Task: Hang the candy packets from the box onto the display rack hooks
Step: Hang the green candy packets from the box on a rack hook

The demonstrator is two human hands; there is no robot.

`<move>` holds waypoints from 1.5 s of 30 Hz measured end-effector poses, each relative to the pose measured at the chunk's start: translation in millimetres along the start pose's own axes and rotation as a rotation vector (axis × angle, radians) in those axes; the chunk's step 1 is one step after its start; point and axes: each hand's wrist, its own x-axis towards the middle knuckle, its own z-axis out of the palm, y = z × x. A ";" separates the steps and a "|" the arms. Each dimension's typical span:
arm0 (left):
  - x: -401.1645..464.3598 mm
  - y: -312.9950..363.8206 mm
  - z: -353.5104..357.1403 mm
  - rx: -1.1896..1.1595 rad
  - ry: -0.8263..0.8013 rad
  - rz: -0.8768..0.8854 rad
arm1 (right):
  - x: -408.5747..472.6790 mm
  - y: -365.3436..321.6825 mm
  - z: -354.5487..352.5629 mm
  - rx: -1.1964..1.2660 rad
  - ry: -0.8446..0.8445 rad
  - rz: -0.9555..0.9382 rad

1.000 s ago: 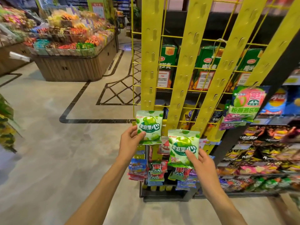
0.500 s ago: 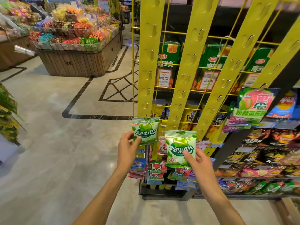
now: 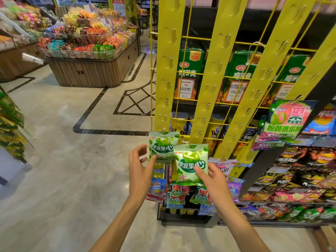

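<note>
Left hand (image 3: 141,167): fingers loosely curled and spread, thumb tip touching the lower left edge of the left green packet (image 3: 162,146); the other fingers stand just off it, so no full grip. Right hand (image 3: 212,176): thumb pressed on the front of the right green packet (image 3: 190,164), fingers behind, pinching its lower right corner and holding it upright. Left green packet: top edge at the foot of the leftmost yellow strip (image 3: 168,70), a hook tab showing at its header; whether it hangs free cannot be told. Right green packet: in front of the second strip, overlapping the first packet's right side, not on a hook. Change from half a second ago: the left hand, then gripping its packet by the lower edge, has opened and eased back to a thumb touch; the packet has risen to the strip's lowest hooks; the right hand's pinch is unchanged. Below the hands: mixed red, blue and purple packets (image 3: 177,194) hanging low on the strips. Right: a pink-and-green packet (image 3: 286,120) hung on the outer strip; black shelving (image 3: 298,180) stocked with snack bags. Behind the wire grid: green cartons (image 3: 189,73). Floor (image 3: 63,160): polished beige stone with a dark inlaid border. Far left: wooden island bin (image 3: 91,70) heaped with loose wrapped sweets.
</note>
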 end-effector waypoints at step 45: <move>22.6 29.1 0.6 -0.062 -0.202 0.122 | 69.5 -18.0 54.4 -0.351 0.201 -0.243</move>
